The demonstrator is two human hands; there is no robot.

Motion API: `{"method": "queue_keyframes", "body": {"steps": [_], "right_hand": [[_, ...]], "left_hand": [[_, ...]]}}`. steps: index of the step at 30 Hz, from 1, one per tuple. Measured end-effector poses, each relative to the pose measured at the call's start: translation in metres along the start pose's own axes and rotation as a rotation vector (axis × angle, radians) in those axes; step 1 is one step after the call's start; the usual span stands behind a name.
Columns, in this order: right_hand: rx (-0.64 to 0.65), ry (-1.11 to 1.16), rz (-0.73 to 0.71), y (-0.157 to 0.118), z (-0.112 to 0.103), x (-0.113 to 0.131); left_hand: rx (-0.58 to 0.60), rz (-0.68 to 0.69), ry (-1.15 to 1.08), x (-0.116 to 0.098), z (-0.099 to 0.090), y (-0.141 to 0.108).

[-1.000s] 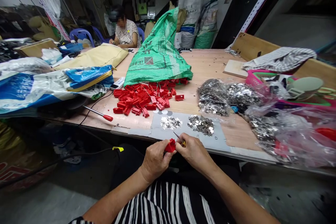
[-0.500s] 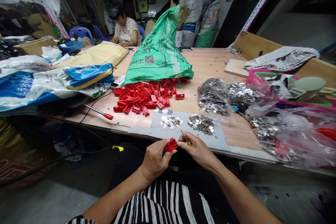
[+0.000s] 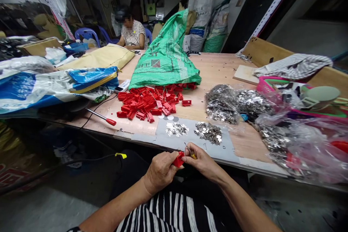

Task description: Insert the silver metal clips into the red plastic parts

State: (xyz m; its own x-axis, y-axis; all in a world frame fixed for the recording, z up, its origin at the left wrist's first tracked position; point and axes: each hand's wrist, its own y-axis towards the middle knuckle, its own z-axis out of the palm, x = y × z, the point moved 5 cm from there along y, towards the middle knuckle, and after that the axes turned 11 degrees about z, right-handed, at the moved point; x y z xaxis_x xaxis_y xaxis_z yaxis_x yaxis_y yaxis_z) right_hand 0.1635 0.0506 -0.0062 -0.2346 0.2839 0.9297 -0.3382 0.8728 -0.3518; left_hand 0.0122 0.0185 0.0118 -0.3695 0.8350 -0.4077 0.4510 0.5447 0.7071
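My left hand (image 3: pixel 162 168) is closed around a red plastic part (image 3: pixel 178 159) just off the table's front edge. My right hand (image 3: pixel 200 161) grips a small tool with a yellow handle (image 3: pixel 193 156) and a thin metal tip that points up and left. The right thumb and fingertips meet the red part's right side; whether they pinch a small piece there is hidden. Beyond the hands, a pile of shiny metal pieces (image 3: pixel 176 129) and a darker pile of metal pieces (image 3: pixel 209 132) lie on a grey sheet (image 3: pixel 187 144). Similar red parts (image 3: pixel 146 102) are heaped farther back.
A green woven sack (image 3: pixel 165 67) stands behind the red heap. Clear bags of metal pieces (image 3: pixel 221 103) and a pink basket (image 3: pixel 265 88) are at the right. A red-tipped metal rod (image 3: pixel 102 117) juts out at left. Across the table sits another person (image 3: pixel 133 34).
Both hands, with the red part and the yellow-handled tool, sit slightly lower in the picture. The camera view has tilted a little; the piles look the same.
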Motion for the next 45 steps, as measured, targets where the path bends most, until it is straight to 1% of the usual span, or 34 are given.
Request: {"method": "queue_keyframes", "body": {"steps": [3, 7, 9, 12, 16, 18, 23, 26, 28, 31, 35, 38, 40, 43, 45], "right_hand": [[0.01, 0.032, -0.007, 0.0, -0.003, 0.005], [0.032, 0.055, 0.074, 0.0, -0.006, 0.007], [0.04, 0.064, 0.084, 0.001, -0.007, 0.006], [0.017, 0.053, 0.031, 0.004, -0.009, 0.003], [-0.022, 0.063, -0.017, 0.009, -0.009, 0.001], [-0.001, 0.101, -0.015, 0.009, -0.007, 0.001], [0.047, 0.198, 0.018, 0.003, -0.002, 0.002], [0.151, 0.241, 0.046, -0.004, 0.004, 0.002], [0.199, 0.253, 0.068, -0.008, 0.008, 0.003], [0.213, 0.277, 0.094, -0.012, 0.01, 0.003], [0.257, 0.365, 0.122, -0.015, 0.012, 0.003], [0.279, 0.438, 0.118, -0.015, 0.015, 0.003], [0.291, 0.483, 0.115, -0.014, 0.018, 0.004], [0.276, 0.522, 0.115, -0.012, 0.024, 0.005], [0.269, 0.494, 0.121, -0.01, 0.025, 0.007]], "left_hand": [[-0.02, -0.079, -0.088, 0.005, -0.004, 0.004], [-0.019, -0.235, -0.127, 0.014, -0.005, 0.008], [-0.012, -0.26, -0.126, 0.015, -0.006, 0.01], [-0.024, -0.236, -0.11, 0.015, -0.007, 0.014], [-0.038, -0.162, -0.066, 0.011, -0.007, 0.018], [-0.048, -0.141, -0.057, 0.009, -0.007, 0.018], [-0.062, -0.155, -0.106, 0.008, -0.009, 0.017], [-0.06, -0.141, -0.146, 0.007, -0.011, 0.016], [-0.049, -0.131, -0.176, 0.006, -0.011, 0.016], [-0.035, -0.13, -0.222, 0.006, -0.012, 0.015], [-0.031, -0.155, -0.298, 0.006, -0.014, 0.015], [-0.052, -0.216, -0.432, 0.009, -0.015, 0.014], [-0.097, -0.286, -0.559, 0.014, -0.014, 0.012], [-0.156, -0.452, -0.743, 0.023, -0.008, 0.003], [-0.201, -0.584, -0.873, 0.028, 0.0, -0.004]]}}
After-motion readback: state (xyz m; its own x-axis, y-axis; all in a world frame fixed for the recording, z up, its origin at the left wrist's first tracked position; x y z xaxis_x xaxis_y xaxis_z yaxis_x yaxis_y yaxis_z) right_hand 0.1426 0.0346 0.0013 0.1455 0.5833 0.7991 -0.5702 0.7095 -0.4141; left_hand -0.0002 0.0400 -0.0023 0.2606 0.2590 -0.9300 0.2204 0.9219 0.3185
